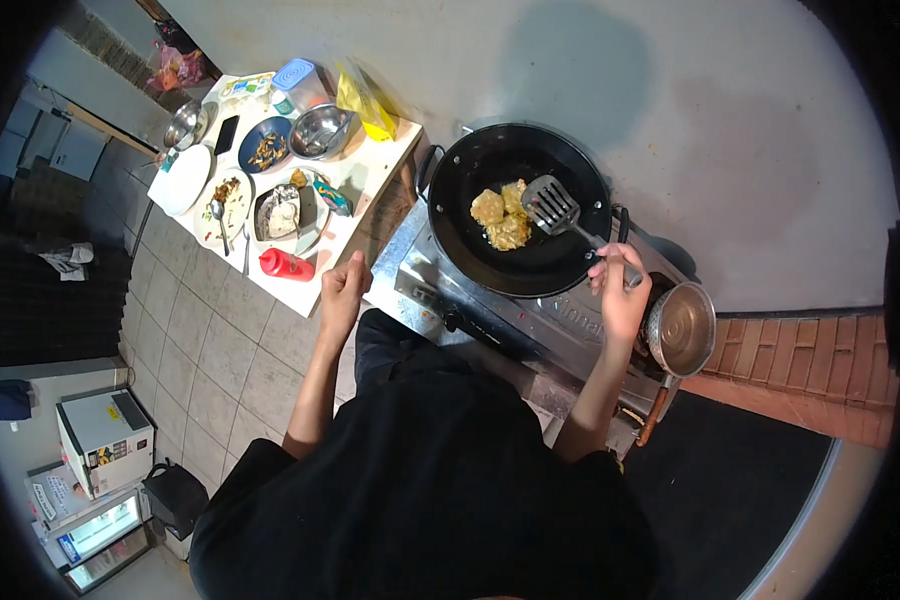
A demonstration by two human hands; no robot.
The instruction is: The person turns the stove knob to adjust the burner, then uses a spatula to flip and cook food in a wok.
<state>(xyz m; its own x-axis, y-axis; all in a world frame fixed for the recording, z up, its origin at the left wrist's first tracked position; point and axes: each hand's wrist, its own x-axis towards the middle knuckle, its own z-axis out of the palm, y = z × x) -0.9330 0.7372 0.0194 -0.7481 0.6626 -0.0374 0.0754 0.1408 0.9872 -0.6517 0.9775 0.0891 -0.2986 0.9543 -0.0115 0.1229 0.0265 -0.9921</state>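
My right hand (620, 300) is wrapped round the handle of a slotted turner (552, 206). The turner's head is inside a black wok (460, 245), touching or just beside several golden-brown fried pieces (507, 232) near the middle. Under the wok is a steel gas stove (560, 320). My left hand (345, 285) is closed in a loose fist with the thumb up, in front of the table corner, and nothing shows in it. A red squeeze bottle (286, 265) lies on the table, just left of that hand.
A saucepan (682, 330) with a wooden handle sits right of the wok. The white table (365, 185) bears plates, a blue bowl (264, 145), a steel bowl (322, 132), a yellow bag (365, 105) and a lidded tub (300, 82). A wall (730, 150) stands behind the stove.
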